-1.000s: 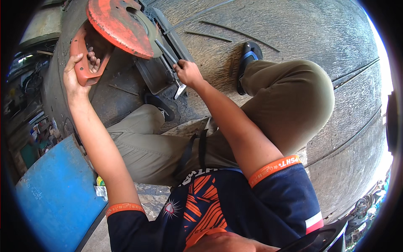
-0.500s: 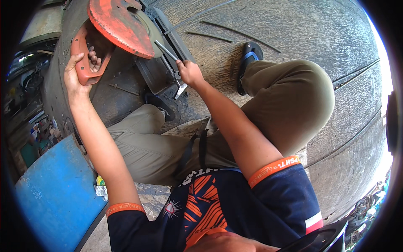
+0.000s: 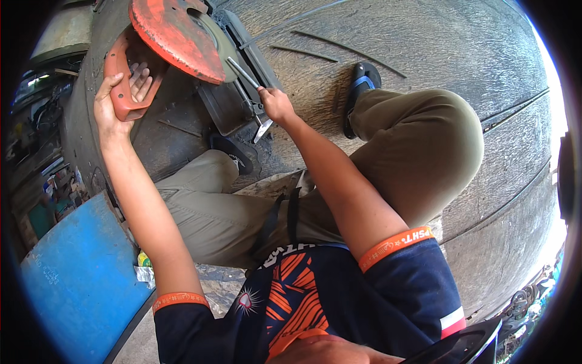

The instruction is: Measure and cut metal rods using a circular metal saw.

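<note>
A chop saw with a scuffed orange-red blade guard (image 3: 176, 45) stands at the upper left, its pale abrasive disc (image 3: 225, 51) partly showing beside the guard. My left hand (image 3: 118, 100) is at the saw's red loop handle (image 3: 123, 104). Its thumb lies on the outer side, and the fingers reach through the opening, loosely straightened. In my closed right hand (image 3: 277, 105) is a thin grey metal rod (image 3: 242, 73), whose far end lies by the disc's edge. Below the rod, the saw's clamp screw (image 3: 247, 100) with its pale metal crank (image 3: 262, 130) shows beside the dark base (image 3: 221, 109).
Two thin rods (image 3: 348, 48) lie on the worn floor beyond my sandalled right foot (image 3: 364, 82). Another short rod (image 3: 179, 128) rests left of the base, near my left foot (image 3: 230, 151). A blue panel (image 3: 85, 273) stands at the lower left, with cluttered items behind.
The fingers of my left hand have straightened inside the handle's opening. My right hand and the rod have barely shifted.
</note>
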`<state>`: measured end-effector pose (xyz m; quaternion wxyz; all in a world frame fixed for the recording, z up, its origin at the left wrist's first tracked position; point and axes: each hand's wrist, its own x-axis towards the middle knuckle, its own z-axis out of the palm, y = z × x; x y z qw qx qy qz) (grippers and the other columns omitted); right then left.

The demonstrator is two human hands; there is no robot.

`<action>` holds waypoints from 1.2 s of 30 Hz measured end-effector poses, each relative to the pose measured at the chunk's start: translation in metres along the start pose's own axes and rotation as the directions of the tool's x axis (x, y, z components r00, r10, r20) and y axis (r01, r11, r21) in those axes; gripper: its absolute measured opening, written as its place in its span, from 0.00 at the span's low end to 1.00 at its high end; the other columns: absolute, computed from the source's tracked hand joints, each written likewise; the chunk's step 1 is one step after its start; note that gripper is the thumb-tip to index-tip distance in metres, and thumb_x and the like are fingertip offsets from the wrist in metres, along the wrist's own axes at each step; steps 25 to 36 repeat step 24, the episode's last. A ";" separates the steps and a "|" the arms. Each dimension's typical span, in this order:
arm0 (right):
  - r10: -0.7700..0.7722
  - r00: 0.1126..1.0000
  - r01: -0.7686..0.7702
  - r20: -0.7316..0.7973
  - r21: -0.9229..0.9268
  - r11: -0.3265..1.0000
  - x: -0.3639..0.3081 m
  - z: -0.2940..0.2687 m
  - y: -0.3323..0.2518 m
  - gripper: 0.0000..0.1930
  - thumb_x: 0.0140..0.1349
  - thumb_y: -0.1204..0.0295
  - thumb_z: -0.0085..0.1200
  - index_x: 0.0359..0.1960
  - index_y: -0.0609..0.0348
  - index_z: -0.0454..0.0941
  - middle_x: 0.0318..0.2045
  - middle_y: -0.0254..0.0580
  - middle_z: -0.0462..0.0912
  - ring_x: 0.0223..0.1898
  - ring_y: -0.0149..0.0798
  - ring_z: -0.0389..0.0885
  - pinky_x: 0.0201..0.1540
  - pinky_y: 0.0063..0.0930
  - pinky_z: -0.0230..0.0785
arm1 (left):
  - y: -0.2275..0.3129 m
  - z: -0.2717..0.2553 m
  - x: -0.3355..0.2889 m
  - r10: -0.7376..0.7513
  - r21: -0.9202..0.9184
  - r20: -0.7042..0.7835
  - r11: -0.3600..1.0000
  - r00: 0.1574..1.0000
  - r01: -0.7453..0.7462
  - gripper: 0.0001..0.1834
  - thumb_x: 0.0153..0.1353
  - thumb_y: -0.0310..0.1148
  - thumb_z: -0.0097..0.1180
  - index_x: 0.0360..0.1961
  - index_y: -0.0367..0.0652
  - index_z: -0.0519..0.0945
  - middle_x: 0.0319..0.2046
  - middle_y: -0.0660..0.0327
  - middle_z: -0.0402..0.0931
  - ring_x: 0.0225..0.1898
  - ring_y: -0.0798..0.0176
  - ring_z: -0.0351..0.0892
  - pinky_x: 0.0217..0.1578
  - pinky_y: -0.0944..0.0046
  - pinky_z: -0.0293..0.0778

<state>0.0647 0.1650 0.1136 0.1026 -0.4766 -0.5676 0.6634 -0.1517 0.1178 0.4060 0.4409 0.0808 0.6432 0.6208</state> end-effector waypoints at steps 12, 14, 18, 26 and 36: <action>-0.033 0.998 0.037 0.055 -0.060 0.998 -0.011 -0.008 -0.015 0.21 0.61 0.53 0.42 0.34 0.61 0.76 0.33 0.61 0.78 0.42 0.61 0.73 0.44 0.47 0.64 | 0.001 -0.005 0.001 -0.024 -0.008 0.047 1.000 0.999 0.024 0.32 0.52 0.28 0.52 0.57 0.28 0.58 0.50 0.43 0.67 0.51 0.51 0.71 0.57 0.52 0.66; -0.045 0.998 0.047 0.045 -0.055 0.997 -0.011 -0.007 -0.015 0.20 0.61 0.54 0.44 0.34 0.62 0.75 0.32 0.61 0.78 0.41 0.61 0.73 0.44 0.47 0.64 | 0.001 -0.005 0.001 -0.024 -0.006 0.044 1.000 0.999 0.024 0.31 0.52 0.28 0.52 0.57 0.28 0.58 0.50 0.43 0.67 0.50 0.51 0.71 0.57 0.52 0.66; -0.059 0.997 0.061 0.044 -0.040 0.997 -0.010 -0.005 -0.011 0.19 0.61 0.56 0.44 0.34 0.63 0.75 0.32 0.62 0.77 0.41 0.62 0.73 0.44 0.47 0.64 | 0.002 -0.007 0.001 -0.030 -0.001 0.057 1.000 0.998 0.030 0.31 0.52 0.28 0.52 0.56 0.28 0.59 0.50 0.44 0.68 0.50 0.52 0.71 0.57 0.53 0.66; -0.145 0.989 0.146 -0.010 0.046 0.988 -0.005 0.004 0.000 0.18 0.60 0.59 0.44 0.30 0.66 0.73 0.27 0.61 0.76 0.36 0.60 0.74 0.38 0.44 0.64 | 0.002 -0.008 0.004 -0.035 0.002 0.051 0.999 0.998 0.035 0.32 0.52 0.29 0.53 0.57 0.28 0.58 0.50 0.44 0.68 0.51 0.51 0.71 0.57 0.52 0.66; -0.145 0.989 0.146 -0.010 0.046 0.988 -0.005 0.004 0.000 0.18 0.60 0.59 0.44 0.30 0.66 0.73 0.27 0.61 0.76 0.36 0.60 0.74 0.38 0.44 0.64 | 0.002 -0.008 0.004 -0.035 0.002 0.051 0.999 0.998 0.035 0.32 0.52 0.29 0.53 0.57 0.28 0.58 0.50 0.44 0.68 0.51 0.51 0.71 0.57 0.52 0.66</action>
